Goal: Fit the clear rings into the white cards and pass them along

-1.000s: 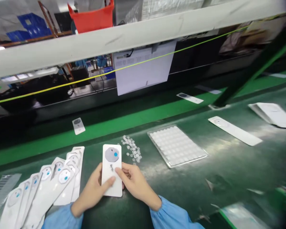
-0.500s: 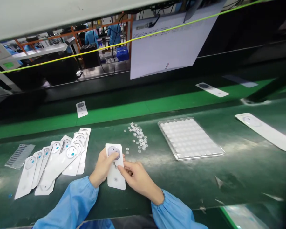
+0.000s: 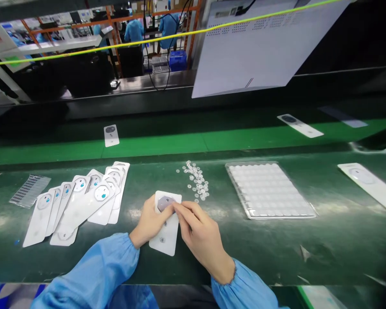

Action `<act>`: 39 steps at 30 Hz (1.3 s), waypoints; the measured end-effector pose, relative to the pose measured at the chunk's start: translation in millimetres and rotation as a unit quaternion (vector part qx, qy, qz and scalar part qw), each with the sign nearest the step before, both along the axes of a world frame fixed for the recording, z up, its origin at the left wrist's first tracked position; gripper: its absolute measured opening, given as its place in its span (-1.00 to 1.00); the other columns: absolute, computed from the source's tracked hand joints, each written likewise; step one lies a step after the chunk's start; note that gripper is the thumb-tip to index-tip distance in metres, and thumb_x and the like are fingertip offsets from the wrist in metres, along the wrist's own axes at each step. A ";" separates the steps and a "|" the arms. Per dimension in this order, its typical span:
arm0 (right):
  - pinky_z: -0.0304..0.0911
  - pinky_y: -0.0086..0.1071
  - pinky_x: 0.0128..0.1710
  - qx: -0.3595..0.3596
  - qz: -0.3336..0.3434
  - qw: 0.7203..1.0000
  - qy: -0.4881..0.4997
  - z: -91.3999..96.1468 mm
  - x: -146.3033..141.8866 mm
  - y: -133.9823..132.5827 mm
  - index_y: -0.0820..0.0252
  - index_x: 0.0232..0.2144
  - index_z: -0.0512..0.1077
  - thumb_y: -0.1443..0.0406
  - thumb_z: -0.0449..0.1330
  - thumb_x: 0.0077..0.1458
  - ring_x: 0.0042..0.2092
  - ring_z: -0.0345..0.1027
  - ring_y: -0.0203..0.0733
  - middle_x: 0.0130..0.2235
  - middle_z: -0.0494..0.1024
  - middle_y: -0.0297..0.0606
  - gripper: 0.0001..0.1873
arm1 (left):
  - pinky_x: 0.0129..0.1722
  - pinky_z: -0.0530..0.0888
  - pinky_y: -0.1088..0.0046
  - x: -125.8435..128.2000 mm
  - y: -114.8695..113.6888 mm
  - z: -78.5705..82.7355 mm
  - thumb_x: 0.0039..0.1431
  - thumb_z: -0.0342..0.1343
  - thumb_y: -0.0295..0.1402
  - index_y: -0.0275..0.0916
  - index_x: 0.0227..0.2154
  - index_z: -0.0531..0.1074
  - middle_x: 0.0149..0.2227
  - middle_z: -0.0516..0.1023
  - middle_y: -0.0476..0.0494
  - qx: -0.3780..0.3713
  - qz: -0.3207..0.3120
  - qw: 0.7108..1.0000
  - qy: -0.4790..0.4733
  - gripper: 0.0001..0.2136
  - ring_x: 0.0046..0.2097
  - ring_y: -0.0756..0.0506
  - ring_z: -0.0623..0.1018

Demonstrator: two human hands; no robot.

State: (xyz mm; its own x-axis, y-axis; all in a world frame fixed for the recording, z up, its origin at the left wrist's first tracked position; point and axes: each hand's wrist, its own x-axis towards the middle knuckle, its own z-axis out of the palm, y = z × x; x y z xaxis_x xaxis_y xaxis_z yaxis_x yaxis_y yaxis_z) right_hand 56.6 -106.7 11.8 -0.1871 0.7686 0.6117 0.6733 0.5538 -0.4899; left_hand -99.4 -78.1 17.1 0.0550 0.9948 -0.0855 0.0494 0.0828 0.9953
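My left hand (image 3: 152, 221) grips a white rounded panel (image 3: 167, 234) by its left side, thumb across its front. The panel is tilted and has a grey disc (image 3: 164, 202) near its top and small dark marks lower down. My right hand (image 3: 201, 234) is closed in a pinch at the panel's upper right, fingertips meeting the left thumb over the disc's edge. What the pinch holds, if anything, is hidden. Just beyond the hands lies a scatter of small clear rings (image 3: 197, 180).
Overlapping white panels (image 3: 73, 210) with blue-spotted discs lie at left, beside a clear printed bag (image 3: 30, 190). A clear tray (image 3: 266, 189) of white pieces is at right, near another panel (image 3: 369, 184). More panels (image 3: 111, 135) rest on the green belt (image 3: 167, 148) behind.
My right hand has moved up from the panel's right edge to the disc, its fingertips now at the left thumb. The panel has tilted clockwise. The camera view has shifted.
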 end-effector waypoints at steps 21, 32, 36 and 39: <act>0.22 -0.31 -0.31 0.052 0.018 0.994 -0.096 -3.9 9.9 17.2 0.21 0.02 0.48 0.44 0.14 0.39 -0.23 0.49 -0.19 -0.17 0.62 -0.16 -0.78 | -0.12 0.49 0.43 -7.3 -7.9 -6.4 0.29 0.11 -0.40 -0.24 -0.03 0.48 -0.16 0.60 -0.12 0.049 -0.076 0.996 0.011 -0.78 -0.14 -0.12 0.57; 0.40 -0.30 -0.23 0.016 0.022 0.999 -0.047 -5.9 8.5 18.5 0.17 -0.04 0.48 0.40 0.15 0.38 -0.18 0.53 -0.14 -0.17 0.60 -0.15 -0.84 | -0.01 0.50 0.40 -6.8 -9.1 -7.0 0.33 0.11 -0.39 -0.24 0.06 0.45 -0.04 0.60 -0.17 0.068 -0.088 0.994 0.015 -0.73 -0.03 -0.15 0.58; 0.47 -0.28 -0.20 0.013 0.025 0.998 -0.047 -9.5 10.7 17.2 0.18 0.06 0.45 0.39 0.16 0.38 -0.17 0.54 -0.13 -0.13 0.58 -0.11 -0.76 | 0.03 0.50 0.35 -7.0 -9.3 -9.7 0.35 0.09 -0.37 -0.25 0.15 0.40 0.02 0.59 -0.19 0.066 -0.092 0.993 0.021 -0.66 0.01 -0.16 0.58; 0.45 -0.29 -0.25 0.032 0.030 0.997 -0.066 -12.1 12.8 16.1 0.17 0.04 0.47 0.43 0.16 0.37 -0.20 0.54 -0.14 -0.14 0.59 -0.13 -0.76 | 0.11 0.48 0.31 -7.3 -9.7 -13.1 0.35 0.09 -0.38 -0.26 0.18 0.37 0.07 0.56 -0.21 0.092 -0.093 0.991 0.035 -0.63 0.07 -0.17 0.56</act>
State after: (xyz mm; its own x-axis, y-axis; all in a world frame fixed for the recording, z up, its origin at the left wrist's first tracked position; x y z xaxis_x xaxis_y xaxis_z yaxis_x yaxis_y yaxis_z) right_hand 69.4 -90.6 -0.3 -0.3138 0.7137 0.6263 0.6935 0.6228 -0.3623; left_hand -106.7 -87.9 4.0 0.2384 0.9673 0.0863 0.1162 -0.1166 0.9864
